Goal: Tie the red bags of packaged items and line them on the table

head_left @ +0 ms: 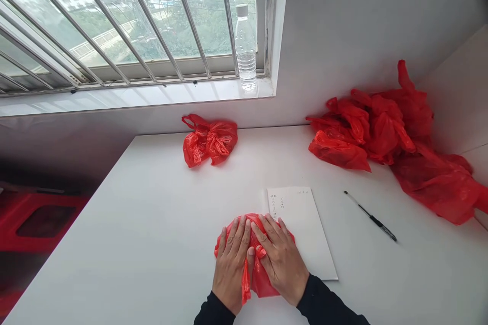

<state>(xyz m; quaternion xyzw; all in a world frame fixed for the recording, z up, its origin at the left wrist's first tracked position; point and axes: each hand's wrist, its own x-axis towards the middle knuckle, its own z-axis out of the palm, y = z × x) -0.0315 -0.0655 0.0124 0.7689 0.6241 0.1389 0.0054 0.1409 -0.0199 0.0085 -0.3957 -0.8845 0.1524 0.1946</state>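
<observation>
A red plastic bag point(263, 277) lies on the white table near its front, partly over the left edge of a notepad point(310, 233) with a few handwritten lines. Flat on the bag's left half rests my left hand point(233, 259), its fingers stretched out. My right hand point(280, 259) presses on the right half, fingers extended and slightly spread. A twisted strip of the bag sticks out between the hands toward me. Whatever the bag contains is hidden beneath the palms.
A black pen point(370, 217) lies right of the notepad. Several crumpled red bags point(381, 127) are heaped at the back right. Against the wall sits a knotted red bag point(209, 141). A clear bottle point(246, 51) stands on the windowsill point(152, 95). The white table point(152, 228) ends in a slanting left edge.
</observation>
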